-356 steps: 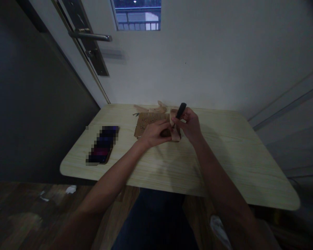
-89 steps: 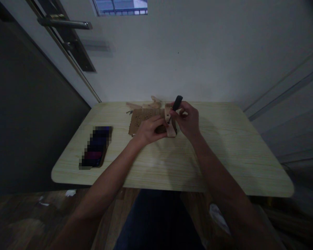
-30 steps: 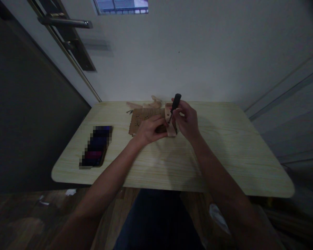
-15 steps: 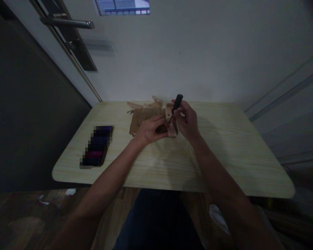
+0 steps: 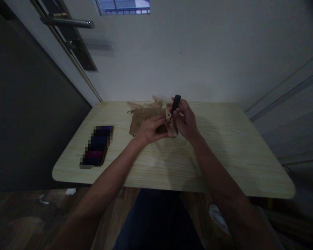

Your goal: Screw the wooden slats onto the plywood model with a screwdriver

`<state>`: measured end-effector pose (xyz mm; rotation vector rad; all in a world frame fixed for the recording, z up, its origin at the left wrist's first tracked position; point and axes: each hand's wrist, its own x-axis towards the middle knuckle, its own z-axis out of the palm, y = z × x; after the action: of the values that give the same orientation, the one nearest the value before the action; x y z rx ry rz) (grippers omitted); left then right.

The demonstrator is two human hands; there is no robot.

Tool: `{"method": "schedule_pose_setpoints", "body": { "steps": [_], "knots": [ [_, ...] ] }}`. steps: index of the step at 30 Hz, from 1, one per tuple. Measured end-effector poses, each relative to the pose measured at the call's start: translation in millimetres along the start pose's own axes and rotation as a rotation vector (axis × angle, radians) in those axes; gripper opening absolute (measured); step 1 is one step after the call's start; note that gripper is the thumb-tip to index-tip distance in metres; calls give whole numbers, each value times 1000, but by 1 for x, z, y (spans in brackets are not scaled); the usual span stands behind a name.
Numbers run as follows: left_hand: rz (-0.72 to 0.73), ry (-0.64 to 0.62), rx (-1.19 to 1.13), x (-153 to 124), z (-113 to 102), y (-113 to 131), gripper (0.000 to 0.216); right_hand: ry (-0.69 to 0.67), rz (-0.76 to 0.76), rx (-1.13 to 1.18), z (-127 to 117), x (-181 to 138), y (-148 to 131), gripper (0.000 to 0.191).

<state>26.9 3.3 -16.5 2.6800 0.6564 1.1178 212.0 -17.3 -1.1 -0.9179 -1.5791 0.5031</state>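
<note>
Hands meet at centre frame. The right hand (image 5: 187,121) is closed around a black-handled screwdriver (image 5: 175,102), held nearly upright with its tip down on a pale wooden strip (image 5: 172,131). The left hand (image 5: 149,129) curls over that strip, gripping it beside a brown perforated board (image 5: 143,118). Both pieces rest on the pale, wood-grained table (image 5: 237,156). At left lies a phone (image 5: 97,146).
</note>
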Motion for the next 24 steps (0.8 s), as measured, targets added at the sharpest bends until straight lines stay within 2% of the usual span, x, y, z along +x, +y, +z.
{"method": "schedule_pose_setpoints", "body": {
  "steps": [7,10,14,19,24],
  "knots": [
    [11,11,-11,0,0,1,33,-48,-33,-43,-2,2,0,47],
    [-10,-9,-12,0,-1,2,31,14,5,-104,-1,3,1,43],
    [-6,-9,-11,0,-1,0,33,134,-3,-160,-1,3,1,48],
    [-3,-13,-2,-1,-1,0,33,122,20,-205,0,2,0,56],
    [-1,-3,6,0,-1,0,31,120,38,-135,1,1,-3,48]
  ]
}}
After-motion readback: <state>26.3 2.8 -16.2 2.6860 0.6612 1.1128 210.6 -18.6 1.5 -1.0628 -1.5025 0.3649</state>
